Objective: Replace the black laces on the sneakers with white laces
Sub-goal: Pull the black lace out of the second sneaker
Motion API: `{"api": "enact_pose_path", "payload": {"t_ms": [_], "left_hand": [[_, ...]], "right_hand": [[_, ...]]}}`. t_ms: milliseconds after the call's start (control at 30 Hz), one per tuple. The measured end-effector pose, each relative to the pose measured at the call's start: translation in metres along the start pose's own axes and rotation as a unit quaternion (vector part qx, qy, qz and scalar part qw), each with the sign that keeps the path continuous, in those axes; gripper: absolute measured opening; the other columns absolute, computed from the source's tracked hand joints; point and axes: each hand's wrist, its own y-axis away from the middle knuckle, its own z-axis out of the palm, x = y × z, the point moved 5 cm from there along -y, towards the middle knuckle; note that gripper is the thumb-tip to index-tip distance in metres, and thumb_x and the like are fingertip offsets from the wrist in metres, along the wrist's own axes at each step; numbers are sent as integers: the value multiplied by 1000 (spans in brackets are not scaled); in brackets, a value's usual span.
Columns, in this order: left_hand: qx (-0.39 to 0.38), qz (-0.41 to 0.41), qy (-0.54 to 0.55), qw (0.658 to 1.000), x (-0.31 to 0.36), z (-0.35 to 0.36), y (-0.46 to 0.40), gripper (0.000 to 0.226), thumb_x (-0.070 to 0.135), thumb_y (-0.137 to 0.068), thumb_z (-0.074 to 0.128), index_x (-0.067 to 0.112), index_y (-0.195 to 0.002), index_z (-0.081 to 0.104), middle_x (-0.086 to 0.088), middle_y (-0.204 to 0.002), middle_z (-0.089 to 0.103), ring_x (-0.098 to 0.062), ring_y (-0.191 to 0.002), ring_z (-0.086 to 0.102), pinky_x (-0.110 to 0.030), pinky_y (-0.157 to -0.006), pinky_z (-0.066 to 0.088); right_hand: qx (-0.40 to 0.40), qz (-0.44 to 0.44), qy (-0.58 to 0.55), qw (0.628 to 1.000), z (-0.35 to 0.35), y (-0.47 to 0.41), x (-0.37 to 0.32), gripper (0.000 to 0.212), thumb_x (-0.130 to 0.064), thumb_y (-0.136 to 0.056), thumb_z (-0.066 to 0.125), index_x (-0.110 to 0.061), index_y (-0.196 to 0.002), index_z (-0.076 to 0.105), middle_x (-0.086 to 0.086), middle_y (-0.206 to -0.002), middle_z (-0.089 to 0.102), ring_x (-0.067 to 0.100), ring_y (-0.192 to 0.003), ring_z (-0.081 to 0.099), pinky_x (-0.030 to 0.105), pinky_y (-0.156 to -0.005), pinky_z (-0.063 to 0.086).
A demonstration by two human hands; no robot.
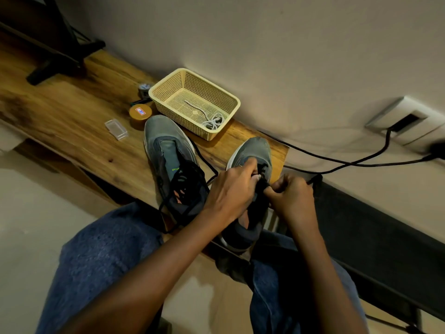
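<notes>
A: Where are the sneakers?

B: Both sit on the desk (72, 121), on the near side of the basket (166, 92). The left sneaker (168, 150) lies just in front of it, its black lace (183, 186) loose and trailing over the desk edge. The right sneaker (255, 150) is nearer the desk's end, heel hanging over the edge toward the person.

A: And the hands?

B: Both are on the right sneaker. The left hand (231, 189) lies across its lacing, fingers curled down onto the tongue. The right hand (291, 196) has its fingers curled tight, pinching a black lace at the eyelets.

A: The white laces?

B: A tangle of white lace (212, 122) lies in the basket, at its corner closest to the sneakers.

A: Anything else by the basket?

B: A round tin (140, 116) and a small clear box (116, 129) stand left of it. A black cable (337, 162) runs from the desk's end to a wall socket (407, 124).
</notes>
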Motion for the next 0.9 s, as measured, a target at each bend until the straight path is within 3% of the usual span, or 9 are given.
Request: {"api": "enact_pose_path", "payload": {"t_ms": [133,233,333,433,567,633,767,900], "left_hand": [[-47,-8,-30,998,-3,6,-1,22,34,-96,50,21,-113,51,-4,-105,64,-25,-95,59,-30,-65,34],[-70,4,-71,995,-4,9,-3,29,39,-91,57,27,-118,57,3,-116,61,-21,-106,57,-32,-74,43],[-43,23,-81,996,-3,7,-3,25,39,-94,54,21,-110,62,-1,-105,65,-24,-96,62,-34,-71,47],[-35,40,-77,996,1,11,1,27,36,-99,45,12,-108,54,-9,-90,66,-32,-82,63,-37,-61,43],[-27,-25,-13,999,-2,11,1,27,32,-102,37,9,-113,46,-12,-82,63,-33,-73,59,-35,-58,34],[-51,-49,-5,997,-4,13,1,24,31,-102,38,12,-115,45,-8,-86,61,-28,-76,55,-33,-61,32],[-78,-12,-44,996,-3,14,2,27,34,-95,53,20,-117,48,-4,-105,63,-25,-99,57,-36,-74,44],[-72,21,-107,991,1,11,-2,27,37,-99,46,16,-116,49,-9,-97,65,-32,-92,61,-38,-69,45]], "right_hand": [[0,-10,21,1000,-1,0,-1,15,-11,-77,67,-9,-69,54,11,-68,63,27,-68,64,44,-66,55],[-3,-13,30,999,-1,0,-2,14,-11,-78,67,-7,-72,56,11,-70,63,27,-69,63,41,-65,53],[-7,-13,26,1000,-1,0,-3,15,-14,-78,68,-8,-72,56,10,-69,64,27,-69,64,44,-66,55],[-8,-8,7,1000,-1,1,-3,17,-14,-78,68,-8,-71,55,11,-69,64,27,-69,66,48,-68,56],[-7,-3,3,1000,0,1,-3,13,-11,-77,66,-8,-71,55,11,-70,64,27,-69,66,48,-70,56],[-10,-6,15,1000,0,1,-3,12,-11,-78,66,-7,-73,56,10,-71,63,26,-70,64,46,-70,55],[-8,-16,28,999,-2,1,-3,16,-13,-78,67,-8,-70,54,9,-69,61,27,-69,62,39,-64,51],[-9,-12,18,1000,0,-1,-2,17,-13,-77,68,-8,-70,54,10,-69,62,27,-70,64,44,-67,55]]}}
